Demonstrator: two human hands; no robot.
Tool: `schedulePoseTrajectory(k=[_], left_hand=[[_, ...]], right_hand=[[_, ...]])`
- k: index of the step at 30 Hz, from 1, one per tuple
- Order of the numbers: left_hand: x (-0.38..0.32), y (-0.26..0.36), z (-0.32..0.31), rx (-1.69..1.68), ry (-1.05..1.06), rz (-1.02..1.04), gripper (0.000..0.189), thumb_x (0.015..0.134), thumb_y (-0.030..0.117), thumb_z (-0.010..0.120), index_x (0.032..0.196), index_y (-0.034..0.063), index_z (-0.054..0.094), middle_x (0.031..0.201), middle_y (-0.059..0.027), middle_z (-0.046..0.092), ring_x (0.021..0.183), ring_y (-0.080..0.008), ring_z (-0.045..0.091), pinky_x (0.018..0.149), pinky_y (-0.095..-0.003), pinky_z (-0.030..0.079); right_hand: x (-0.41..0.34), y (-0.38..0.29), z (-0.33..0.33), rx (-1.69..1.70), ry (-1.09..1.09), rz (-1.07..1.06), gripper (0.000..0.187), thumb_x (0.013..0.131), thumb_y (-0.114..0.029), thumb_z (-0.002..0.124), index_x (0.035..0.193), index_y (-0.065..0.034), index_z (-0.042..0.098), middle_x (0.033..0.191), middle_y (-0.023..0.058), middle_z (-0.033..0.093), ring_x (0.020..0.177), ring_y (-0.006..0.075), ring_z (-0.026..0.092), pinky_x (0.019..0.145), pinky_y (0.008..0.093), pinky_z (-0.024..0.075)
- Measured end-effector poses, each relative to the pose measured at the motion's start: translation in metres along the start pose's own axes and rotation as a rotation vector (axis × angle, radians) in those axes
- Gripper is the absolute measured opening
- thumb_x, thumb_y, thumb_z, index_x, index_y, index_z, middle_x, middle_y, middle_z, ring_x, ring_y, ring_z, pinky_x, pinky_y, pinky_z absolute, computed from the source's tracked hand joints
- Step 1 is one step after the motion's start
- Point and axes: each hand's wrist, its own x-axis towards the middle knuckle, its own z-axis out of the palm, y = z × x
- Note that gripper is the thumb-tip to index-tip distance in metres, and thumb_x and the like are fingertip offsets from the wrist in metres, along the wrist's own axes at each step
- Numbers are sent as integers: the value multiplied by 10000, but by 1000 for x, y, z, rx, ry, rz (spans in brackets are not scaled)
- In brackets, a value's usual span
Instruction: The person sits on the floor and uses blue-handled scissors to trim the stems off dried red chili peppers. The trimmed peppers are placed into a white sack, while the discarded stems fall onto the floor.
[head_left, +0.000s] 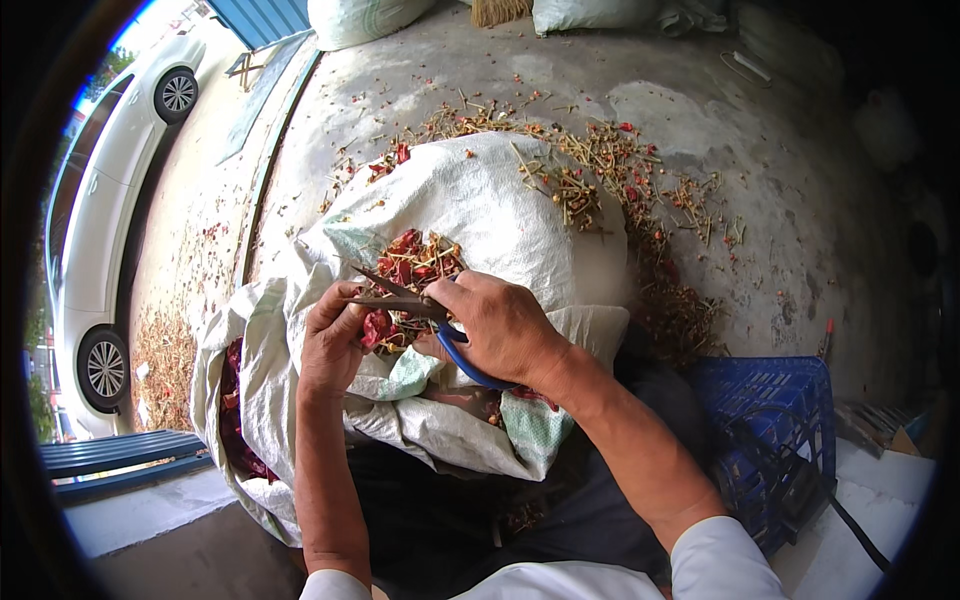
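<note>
My right hand (504, 326) grips scissors with blue handles (469, 360), whose dark blades (397, 300) stand apart and point to my left hand. Between the fingertips of my left hand (334, 341) is a dried red chili pepper (377, 328), close under the lower blade. Behind the blades, a heap of dried red chilies and pale stems (420, 259) lies on a white woven sack (480, 202) across my lap. At the left, dark red dried chilies (236, 420) show inside the opening of a woven sack (266, 352).
Stem scraps (622, 165) litter the concrete floor (675, 112) beyond the sack. A blue plastic crate (772, 375) with a black cord stands at my right. White sacks (367, 19) and a straw broom (499, 11) are at the far side; a white car (105, 232) stands outside, left.
</note>
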Motion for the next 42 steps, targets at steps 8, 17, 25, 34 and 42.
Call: schedulePoseTrajectory(k=[8, 17, 25, 34, 42], left_hand=[[2, -5, 12, 31, -19, -31, 121, 987, 125, 603, 1041, 23, 566, 793, -43, 601, 609, -90, 527, 523, -206, 401], [5, -17, 0, -185, -147, -31, 131, 989, 119, 599, 1074, 32, 552, 869, -31, 637, 686, -73, 583, 577, -204, 461], [7, -18, 11, -78, 11, -74, 105, 990, 140, 595, 1002, 44, 555, 738, -28, 559, 557, -95, 467, 513, -240, 352], [13, -20, 15, -47, 31, -59, 107, 1013, 151, 557, 1024, 46, 580, 786, -54, 597, 582, -117, 501, 521, -248, 367], [33, -4, 9, 42, 194, 41, 226, 1025, 189, 545, 1190, 44, 599, 805, -13, 549, 647, -77, 479, 555, -214, 366]], right_hand=[[-2, -2, -1, -60, -2, -15, 429, 811, -409, 769, 972, -54, 592, 799, 149, 572, 787, 350, 649, 706, 462, 524], [-3, -5, 0, -58, 78, -65, 436, 772, -382, 797, 958, -47, 587, 763, 159, 563, 745, 354, 640, 660, 455, 521], [-7, -3, 1, -40, 78, 10, 429, 792, -389, 783, 925, -33, 585, 740, 169, 584, 706, 356, 661, 618, 448, 527], [-8, -6, -4, -59, 89, 50, 275, 816, -269, 748, 898, -54, 598, 712, 157, 649, 680, 369, 685, 613, 455, 547], [10, 10, -25, 445, 440, 323, 499, 924, -502, 663, 722, -61, 545, 507, 38, 557, 468, 163, 605, 439, 348, 466]])
